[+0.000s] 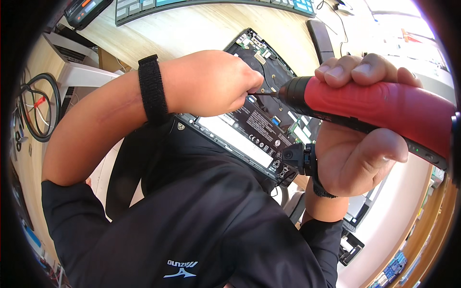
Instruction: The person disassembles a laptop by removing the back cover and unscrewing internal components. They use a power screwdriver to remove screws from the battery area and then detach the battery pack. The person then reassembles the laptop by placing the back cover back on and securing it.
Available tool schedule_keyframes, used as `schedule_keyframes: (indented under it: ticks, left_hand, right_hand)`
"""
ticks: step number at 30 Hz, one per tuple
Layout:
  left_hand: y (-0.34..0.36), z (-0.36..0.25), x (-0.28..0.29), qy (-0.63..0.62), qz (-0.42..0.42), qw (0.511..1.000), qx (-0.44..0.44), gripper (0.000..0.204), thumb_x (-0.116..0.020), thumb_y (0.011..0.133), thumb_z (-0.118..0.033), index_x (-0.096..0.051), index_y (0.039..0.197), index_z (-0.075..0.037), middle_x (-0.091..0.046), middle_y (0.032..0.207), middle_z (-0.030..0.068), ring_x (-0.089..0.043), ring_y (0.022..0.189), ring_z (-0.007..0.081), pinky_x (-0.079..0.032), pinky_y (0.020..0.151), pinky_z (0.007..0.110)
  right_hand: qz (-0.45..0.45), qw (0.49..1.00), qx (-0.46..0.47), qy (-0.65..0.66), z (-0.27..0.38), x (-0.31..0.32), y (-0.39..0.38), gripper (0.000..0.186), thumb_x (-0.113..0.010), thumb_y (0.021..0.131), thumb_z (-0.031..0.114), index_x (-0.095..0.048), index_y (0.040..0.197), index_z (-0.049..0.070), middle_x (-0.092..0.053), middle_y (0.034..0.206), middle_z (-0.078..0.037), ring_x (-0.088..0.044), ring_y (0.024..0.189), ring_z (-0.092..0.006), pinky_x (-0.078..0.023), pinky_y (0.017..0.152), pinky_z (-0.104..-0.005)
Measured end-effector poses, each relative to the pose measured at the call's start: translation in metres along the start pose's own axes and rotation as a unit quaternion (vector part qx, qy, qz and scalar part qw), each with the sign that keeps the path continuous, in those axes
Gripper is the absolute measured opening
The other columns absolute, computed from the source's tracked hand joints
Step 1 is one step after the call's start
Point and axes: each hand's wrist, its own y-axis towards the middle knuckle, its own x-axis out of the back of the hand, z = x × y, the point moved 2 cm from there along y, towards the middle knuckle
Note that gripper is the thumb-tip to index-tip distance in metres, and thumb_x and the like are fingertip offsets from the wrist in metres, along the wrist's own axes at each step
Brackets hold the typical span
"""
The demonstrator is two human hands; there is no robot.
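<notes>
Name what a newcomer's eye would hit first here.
Likely the red power screwdriver, in the right hand at right of centre, its bit running left to the left hand. Then the opened laptop base beneath, mid-picture, its black battery exposed.

Right hand [353, 158] and that red driver [379, 103] are blocking the opened laptop [254, 127] from the right, and the left hand [216, 84] is covering its upper left. A bare strip of desk [182, 33] is running between keyboard [158, 5] and laptop, phone [321, 41] sitting at its right end. How much room the driver is leaving underneath, I can't really tell.
</notes>
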Motion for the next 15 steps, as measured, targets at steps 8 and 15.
schedule_keyframes:
  ticks: [8, 15]
  left_hand:
    - [0.002, 0.002, -0.005, 0.029, -0.01, 0.999, -0.019, 0.015, -0.064, 0.09, -0.012, -0.06, 0.101, -0.003, -0.068, 0.082, 0.0209, -0.068, 0.083, 0.0427, -0.053, 0.075, 0.053]
    - [0.005, 0.002, -0.006, 0.04, 0.005, 0.999, -0.014, 0.017, -0.064, 0.09, -0.012, -0.061, 0.105, -0.004, -0.068, 0.086, 0.0198, -0.067, 0.086, 0.043, -0.053, 0.077, 0.054]
  right_hand:
    - [-0.032, 0.999, 0.008, 0.041, -0.005, 0.004, -0.004, 0.076, -0.06, 0.099, 0.06, -0.041, 0.155, 0.011, -0.058, 0.126, -0.017, -0.062, 0.108, -0.0322, -0.051, 0.101, -0.0491]
    - [-0.043, 0.998, 0.007, 0.037, -0.003, 0.001, -0.002, 0.077, -0.061, 0.099, 0.06, -0.041, 0.154, 0.01, -0.058, 0.125, -0.017, -0.062, 0.109, -0.0317, -0.051, 0.101, -0.0494]
